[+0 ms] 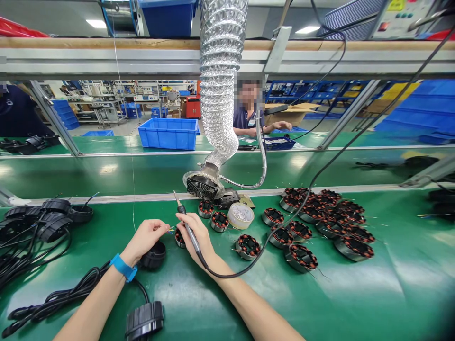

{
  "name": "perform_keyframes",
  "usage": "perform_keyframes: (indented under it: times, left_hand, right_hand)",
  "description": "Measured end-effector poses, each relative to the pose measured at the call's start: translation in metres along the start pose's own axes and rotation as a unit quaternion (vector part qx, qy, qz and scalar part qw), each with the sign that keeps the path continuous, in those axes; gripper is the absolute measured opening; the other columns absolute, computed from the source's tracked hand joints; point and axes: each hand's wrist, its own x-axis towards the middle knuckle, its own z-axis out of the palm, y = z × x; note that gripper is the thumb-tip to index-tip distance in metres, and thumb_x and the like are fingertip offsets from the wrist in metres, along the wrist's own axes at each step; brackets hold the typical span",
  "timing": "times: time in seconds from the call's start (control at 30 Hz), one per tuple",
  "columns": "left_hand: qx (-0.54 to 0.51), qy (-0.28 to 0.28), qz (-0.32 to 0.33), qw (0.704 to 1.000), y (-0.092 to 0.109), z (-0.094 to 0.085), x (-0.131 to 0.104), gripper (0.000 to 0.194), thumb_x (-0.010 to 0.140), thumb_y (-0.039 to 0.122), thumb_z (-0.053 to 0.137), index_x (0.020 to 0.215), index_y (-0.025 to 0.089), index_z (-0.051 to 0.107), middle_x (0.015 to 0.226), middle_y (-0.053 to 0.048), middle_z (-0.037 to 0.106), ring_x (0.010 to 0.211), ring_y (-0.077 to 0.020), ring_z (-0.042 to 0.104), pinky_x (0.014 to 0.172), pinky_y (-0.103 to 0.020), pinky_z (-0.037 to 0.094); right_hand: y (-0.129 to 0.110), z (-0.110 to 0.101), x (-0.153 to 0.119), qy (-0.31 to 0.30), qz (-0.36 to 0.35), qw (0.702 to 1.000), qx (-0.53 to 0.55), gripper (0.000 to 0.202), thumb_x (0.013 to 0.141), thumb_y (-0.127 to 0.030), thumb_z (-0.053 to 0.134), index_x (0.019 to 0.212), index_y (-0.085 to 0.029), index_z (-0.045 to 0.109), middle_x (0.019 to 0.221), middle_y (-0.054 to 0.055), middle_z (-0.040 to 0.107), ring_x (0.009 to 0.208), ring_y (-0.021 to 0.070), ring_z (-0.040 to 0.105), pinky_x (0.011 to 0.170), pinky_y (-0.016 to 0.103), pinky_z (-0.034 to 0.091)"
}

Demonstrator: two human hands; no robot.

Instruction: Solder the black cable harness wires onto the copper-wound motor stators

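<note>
My left hand (149, 237), with a blue band at its wrist, pinches thin coloured wires (171, 230) between thumb and fingertips. Just below it a black round cap (154, 256) rests on the green bench. My right hand (199, 235) is closed around a soldering iron (192, 236), whose tip points up and away from the wires. The iron's black cable runs over my right forearm. Partly hidden behind my right fingers is a stator (179, 239) with copper windings. I cannot tell whether those fingers touch it.
A fume duct (218, 94) hangs ahead, ending in a fan (203, 183). Beyond my hands stands a round tub of solder bits (241, 215). Several stators (320, 218) cluster at right; black caps with cables (53, 215) lie at left. A person (249, 111) sits opposite.
</note>
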Motion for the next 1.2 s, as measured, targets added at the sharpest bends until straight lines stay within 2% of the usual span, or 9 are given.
perform_keyframes:
  times: [0.23,0.47,0.6,0.77,0.97,1.2]
  left_hand:
    - [0.015,0.006,0.009,1.0,0.004,0.003,-0.003,0.038,0.077,0.05,0.057,0.067,0.014,0.062,0.053,0.005,0.043,0.05,-0.0095,0.032,0.05,-0.024,0.024]
    - [0.03,0.001,0.026,0.999,0.004,0.002,-0.006,0.039,0.081,0.05,0.054,0.072,0.013,0.064,0.056,0.004,0.045,0.051,-0.0101,0.035,0.049,-0.023,0.027]
    - [0.045,-0.036,0.026,0.998,0.002,-0.003,-0.007,0.039,0.082,0.052,0.053,0.072,0.015,0.06,0.058,0.003,0.049,0.052,-0.0115,0.043,0.05,-0.023,0.033]
    - [0.065,-0.076,0.021,0.995,0.001,-0.008,-0.005,0.041,0.083,0.053,0.051,0.073,0.014,0.061,0.067,-0.002,0.059,0.057,-0.0134,0.05,0.053,-0.024,0.04]
    - [0.042,-0.083,0.009,0.996,0.003,-0.006,-0.004,0.04,0.081,0.053,0.052,0.072,0.015,0.06,0.064,0.0,0.056,0.054,-0.0114,0.044,0.05,-0.022,0.035]
    - [0.047,-0.043,0.007,0.998,-0.005,0.0,-0.002,0.039,0.08,0.051,0.052,0.067,0.015,0.058,0.058,0.003,0.049,0.052,-0.0102,0.036,0.05,-0.023,0.027]
  right_hand:
    - [0.005,0.01,-0.003,-0.037,0.0,0.999,0.031,0.049,0.088,-0.005,0.05,0.131,-0.027,0.049,0.112,0.007,0.05,0.086,0.0131,0.064,0.081,0.027,0.054]
    - [0.004,0.015,-0.002,-0.057,-0.023,0.998,-0.026,0.043,0.09,-0.006,0.046,0.128,-0.025,0.052,0.108,0.008,0.052,0.088,0.0148,0.063,0.082,0.028,0.054]
    - [0.004,0.015,-0.002,-0.049,-0.036,0.997,-0.053,0.039,0.091,-0.008,0.045,0.126,-0.024,0.053,0.107,0.008,0.054,0.093,0.0167,0.061,0.083,0.028,0.053]
    - [0.005,0.011,-0.007,-0.031,-0.014,0.998,-0.044,0.041,0.089,-0.007,0.046,0.125,-0.024,0.053,0.105,0.008,0.053,0.084,0.0147,0.06,0.078,0.026,0.053]
    - [0.006,0.012,-0.012,-0.047,-0.01,0.998,-0.048,0.04,0.089,-0.007,0.046,0.125,-0.023,0.053,0.106,0.008,0.053,0.08,0.0133,0.061,0.078,0.026,0.053]
    - [0.004,0.012,-0.015,-0.094,-0.043,0.988,-0.11,0.041,0.091,-0.007,0.042,0.126,-0.024,0.054,0.106,0.009,0.055,0.091,0.019,0.059,0.078,0.03,0.052]
